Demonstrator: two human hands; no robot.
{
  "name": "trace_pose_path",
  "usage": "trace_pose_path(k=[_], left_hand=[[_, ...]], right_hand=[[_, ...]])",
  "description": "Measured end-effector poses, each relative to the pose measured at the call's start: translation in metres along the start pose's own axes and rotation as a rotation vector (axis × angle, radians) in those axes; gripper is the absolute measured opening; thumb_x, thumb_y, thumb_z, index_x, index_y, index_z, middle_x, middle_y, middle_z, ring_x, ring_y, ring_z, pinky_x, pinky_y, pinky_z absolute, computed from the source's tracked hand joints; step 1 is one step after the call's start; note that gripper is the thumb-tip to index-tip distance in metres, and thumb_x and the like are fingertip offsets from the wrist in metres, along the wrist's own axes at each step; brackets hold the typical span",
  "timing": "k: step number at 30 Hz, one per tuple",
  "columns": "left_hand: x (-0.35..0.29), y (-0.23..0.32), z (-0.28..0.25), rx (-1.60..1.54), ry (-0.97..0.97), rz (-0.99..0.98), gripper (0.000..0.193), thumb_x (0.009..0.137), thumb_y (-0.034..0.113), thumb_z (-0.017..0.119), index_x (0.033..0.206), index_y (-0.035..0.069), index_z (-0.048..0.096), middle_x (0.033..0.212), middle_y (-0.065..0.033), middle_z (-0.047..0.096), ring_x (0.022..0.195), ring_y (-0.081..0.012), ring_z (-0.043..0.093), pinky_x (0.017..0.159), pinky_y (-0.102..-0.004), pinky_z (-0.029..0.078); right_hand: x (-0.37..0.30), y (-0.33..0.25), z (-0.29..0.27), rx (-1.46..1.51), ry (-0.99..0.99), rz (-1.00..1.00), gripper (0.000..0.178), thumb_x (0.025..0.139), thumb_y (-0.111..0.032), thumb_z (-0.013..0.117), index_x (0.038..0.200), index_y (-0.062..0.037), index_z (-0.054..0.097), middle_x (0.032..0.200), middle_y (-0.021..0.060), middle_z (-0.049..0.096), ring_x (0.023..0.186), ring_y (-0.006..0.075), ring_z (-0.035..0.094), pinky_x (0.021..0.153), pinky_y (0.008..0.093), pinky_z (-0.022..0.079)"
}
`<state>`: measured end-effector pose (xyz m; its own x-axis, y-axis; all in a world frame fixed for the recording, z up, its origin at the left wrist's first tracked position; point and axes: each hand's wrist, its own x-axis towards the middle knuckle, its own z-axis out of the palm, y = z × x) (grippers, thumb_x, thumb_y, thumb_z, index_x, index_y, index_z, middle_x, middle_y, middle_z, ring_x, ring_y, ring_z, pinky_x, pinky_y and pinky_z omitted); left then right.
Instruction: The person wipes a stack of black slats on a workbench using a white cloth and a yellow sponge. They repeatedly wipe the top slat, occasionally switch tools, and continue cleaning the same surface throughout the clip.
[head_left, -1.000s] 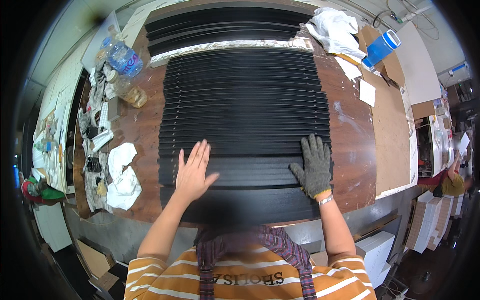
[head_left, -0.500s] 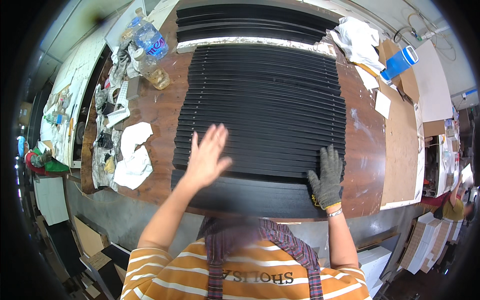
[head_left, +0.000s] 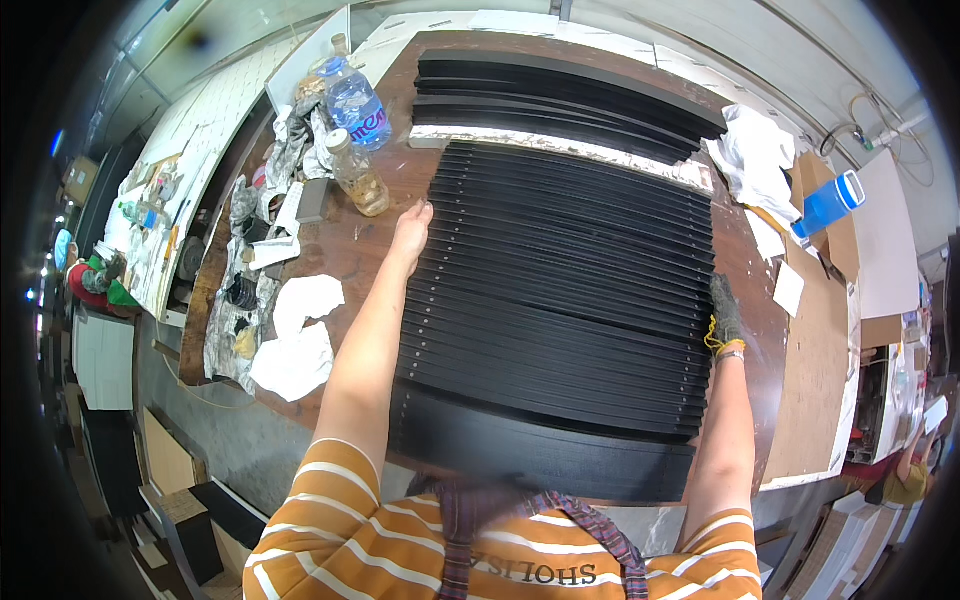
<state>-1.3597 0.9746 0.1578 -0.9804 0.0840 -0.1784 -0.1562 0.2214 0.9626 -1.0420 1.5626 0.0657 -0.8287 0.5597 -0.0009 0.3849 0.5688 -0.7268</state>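
While flanked: two hands [head_left: 411,228], slats [head_left: 570,290].

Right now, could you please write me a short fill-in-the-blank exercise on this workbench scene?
1. The right hand wears a ____.
2. The left hand touches the ____ edge of the black slats.
3. The blue-labelled bottle stands on the slats' ____ side.
4. The person's shirt is orange with white ____.

Missing words: glove; left; left; stripes

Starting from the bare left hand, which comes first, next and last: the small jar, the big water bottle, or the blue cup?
From the left hand:
1. Small jar, just to its left.
2. Water bottle, farther up the left side.
3. Blue cup, far across the table on the right.
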Motion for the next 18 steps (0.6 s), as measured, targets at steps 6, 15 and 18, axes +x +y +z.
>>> trace_pose_path(k=[6,15,18], left_hand=[[0.002,-0.003,-0.001,0.076,-0.007,0.082,0.049,0.110,0.021,0.052,0.151,-0.004,0.050,0.149,-0.0172,0.061,0.140,-0.0231,0.054,0.116,-0.0332,0.038],[-0.108,0.024,-0.011,0.685,-0.033,0.660,0.058,0.103,0.025,0.060,0.153,-0.001,0.047,0.151,-0.0236,0.054,0.141,-0.0408,0.050,0.120,-0.0507,0.036],[-0.224,0.032,-0.024,0.899,-0.367,0.585,0.076,0.096,0.027,0.066,0.161,0.004,0.035,0.169,-0.0187,0.033,0.156,-0.0383,0.030,0.124,-0.0625,0.020]], right_hand=[[-0.025,-0.098,-0.018,0.089,-0.116,0.174,0.066,0.107,-0.035,0.057,0.161,-0.0020,0.037,0.170,0.0142,0.034,0.156,0.0223,0.033,0.127,0.0346,0.025],[-0.116,-0.189,-0.019,-0.572,0.203,-0.210,0.078,0.098,-0.036,0.068,0.160,0.0005,0.036,0.165,0.0269,0.035,0.156,0.0438,0.026,0.129,0.0506,0.018],[-0.210,-0.223,-0.027,-0.520,-0.062,-0.355,0.089,0.088,-0.037,0.076,0.160,-0.0013,0.038,0.167,0.0264,0.032,0.156,0.0465,0.024,0.129,0.0561,0.015]])
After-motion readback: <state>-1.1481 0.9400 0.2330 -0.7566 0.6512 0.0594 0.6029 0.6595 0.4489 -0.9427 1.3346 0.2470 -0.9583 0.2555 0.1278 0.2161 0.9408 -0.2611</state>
